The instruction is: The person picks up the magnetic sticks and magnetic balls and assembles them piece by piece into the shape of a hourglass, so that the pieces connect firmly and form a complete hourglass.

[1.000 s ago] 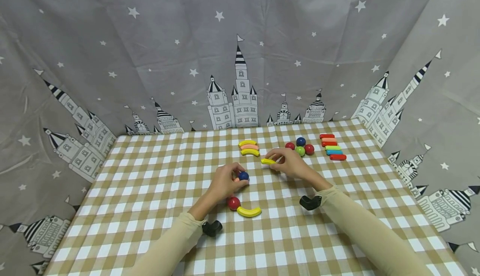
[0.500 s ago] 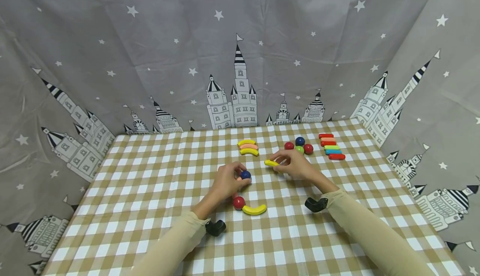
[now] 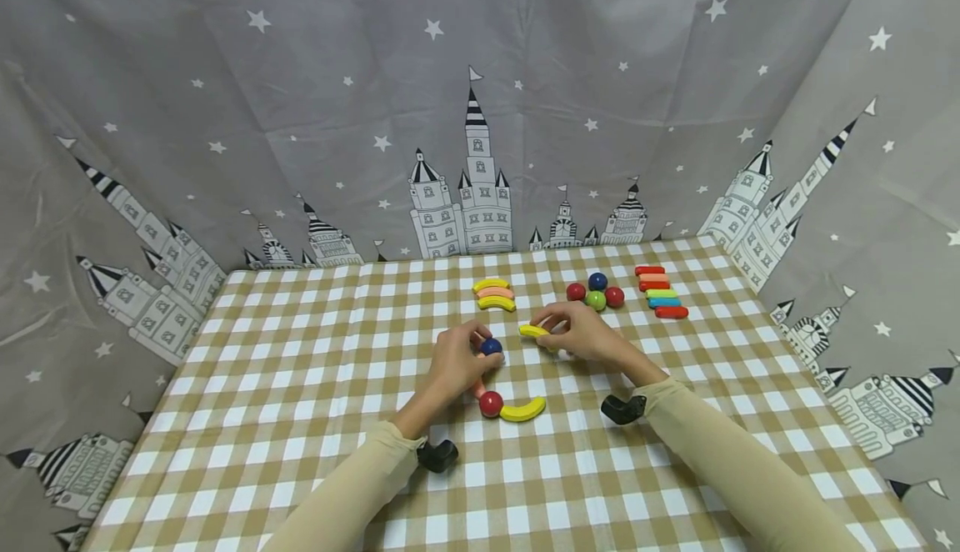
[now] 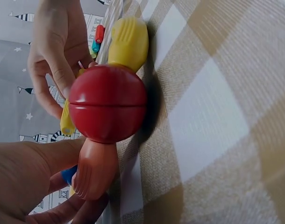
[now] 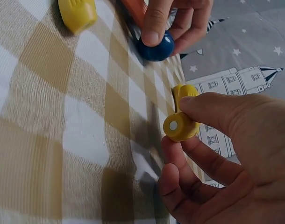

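Note:
My left hand [image 3: 453, 360] pinches a blue ball [image 3: 491, 347] between thumb and fingers. From that ball runs a chain: an orange curved bar [image 4: 96, 165], a red ball [image 3: 491, 404] and a yellow curved bar [image 3: 524, 409] at the end, lying towards the right. My right hand [image 3: 581, 332] pinches a separate yellow curved bar [image 3: 532, 330], just right of the blue ball and apart from it. In the right wrist view, a pale round disc [image 5: 173, 125] shows on the end of this held bar.
Behind the hands lie curved bars [image 3: 495, 293], yellow and orange, in a row. Several balls [image 3: 596, 300] cluster beyond my right hand, with straight coloured bars [image 3: 664, 303] to their right. A checked cloth [image 3: 285, 368] covers the table; a grey curtain [image 3: 337, 102] hangs behind.
The red ball and its yellow curved bar have swung rightward below my left hand. My right hand, still pinching its yellow curved bar, shifted slightly right, then back left towards the blue ball.

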{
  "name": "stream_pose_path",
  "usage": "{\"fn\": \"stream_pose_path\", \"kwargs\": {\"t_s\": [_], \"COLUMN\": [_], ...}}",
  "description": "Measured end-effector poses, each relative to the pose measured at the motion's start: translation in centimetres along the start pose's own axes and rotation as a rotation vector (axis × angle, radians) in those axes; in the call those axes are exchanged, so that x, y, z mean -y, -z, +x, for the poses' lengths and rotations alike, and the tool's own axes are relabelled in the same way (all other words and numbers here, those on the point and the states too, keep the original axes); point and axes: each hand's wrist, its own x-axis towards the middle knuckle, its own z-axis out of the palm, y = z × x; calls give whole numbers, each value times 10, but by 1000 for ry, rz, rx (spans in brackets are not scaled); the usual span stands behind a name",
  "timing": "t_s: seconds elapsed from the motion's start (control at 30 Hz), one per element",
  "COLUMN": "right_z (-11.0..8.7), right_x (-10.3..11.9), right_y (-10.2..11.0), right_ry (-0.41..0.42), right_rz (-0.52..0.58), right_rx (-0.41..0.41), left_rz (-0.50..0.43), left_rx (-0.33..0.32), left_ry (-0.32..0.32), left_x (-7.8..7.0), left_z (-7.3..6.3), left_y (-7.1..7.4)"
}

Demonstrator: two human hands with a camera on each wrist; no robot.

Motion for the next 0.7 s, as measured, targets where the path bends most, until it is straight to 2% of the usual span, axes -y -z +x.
{"fn": "stream_pose_path", "kwargs": {"t_s": [0.33, 0.7], "right_z": [7, 13], "right_x": [5, 7], "right_y": [-11, -19], "right_ry": [19, 129], "right_rz": [-10, -36], "right_rx": [36, 75], "left_rz": [-7, -12], "left_rx": [10, 13], "left_ry": [-14, -27], "left_x": [0, 2], "left_z": [0, 0], "left_y": [0, 0]}}
